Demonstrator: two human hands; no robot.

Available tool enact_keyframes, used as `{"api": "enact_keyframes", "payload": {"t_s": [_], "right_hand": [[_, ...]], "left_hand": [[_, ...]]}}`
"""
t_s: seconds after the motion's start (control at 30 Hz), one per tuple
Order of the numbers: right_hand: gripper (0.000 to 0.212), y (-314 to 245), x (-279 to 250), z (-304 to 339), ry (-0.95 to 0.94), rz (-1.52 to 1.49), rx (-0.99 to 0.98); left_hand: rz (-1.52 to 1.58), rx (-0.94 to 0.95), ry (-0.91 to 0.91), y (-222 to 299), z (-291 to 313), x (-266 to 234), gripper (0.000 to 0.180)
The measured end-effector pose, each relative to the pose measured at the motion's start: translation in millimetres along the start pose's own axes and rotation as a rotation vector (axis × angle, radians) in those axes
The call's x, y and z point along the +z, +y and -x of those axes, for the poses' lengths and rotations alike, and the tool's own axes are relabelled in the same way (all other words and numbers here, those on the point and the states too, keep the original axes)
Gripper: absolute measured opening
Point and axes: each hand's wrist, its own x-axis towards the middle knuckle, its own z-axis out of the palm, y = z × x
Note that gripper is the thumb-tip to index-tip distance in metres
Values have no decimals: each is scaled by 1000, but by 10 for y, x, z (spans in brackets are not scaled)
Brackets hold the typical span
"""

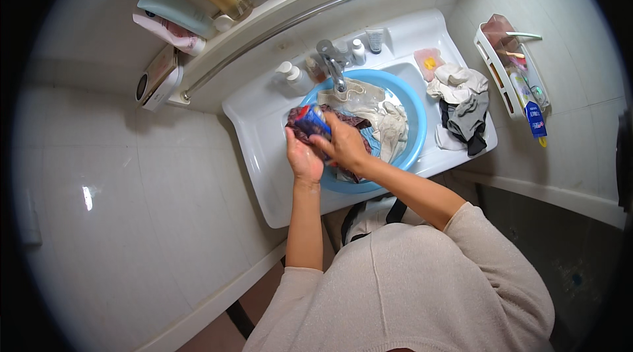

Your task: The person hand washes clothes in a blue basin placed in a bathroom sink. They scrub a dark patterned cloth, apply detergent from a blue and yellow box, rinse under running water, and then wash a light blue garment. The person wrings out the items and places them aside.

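Over the light blue basin, my right hand grips a blue object with a red end, perhaps a scrubbing brush; motion blurs it and its kind is unclear. Against it lies a dark maroon patterned cloth, which my left hand holds, palm turned up and fingers partly hidden by the cloth. Wet cream-white garments fill the right side of the basin, with a light blue piece next to my right wrist. The chrome faucet reaches over the basin's far rim.
The basin sits in a white sink. White, grey and black garments are heaped on its right ledge. A pump bottle and small tubes stand behind. Above are a towel bar and toiletry shelf; a wall caddy hangs right.
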Motion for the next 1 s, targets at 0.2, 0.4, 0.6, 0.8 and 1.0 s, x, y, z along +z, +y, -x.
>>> {"api": "enact_keyframes", "payload": {"t_s": [0.2, 0.4, 0.6, 0.8, 1.0], "right_hand": [[52, 9, -176, -47, -171, 216, -428], [41, 100, -346, -570, 83, 330, -410], [61, 165, -23, -81, -143, 274, -530], [58, 300, -19, -298, 9, 396, -361], [65, 319, -6, -82, -166, 325, -384]], "left_hand": [[181, -176, -48, 117, 38, -326, 51], [206, -273, -11, 100, 91, 179, 44], [194, -231, 24, -24, 99, -355, 37], [165, -233, 72, -96, 24, -60, 43], [147, -237, 209, -202, 70, -322, 39]]}}
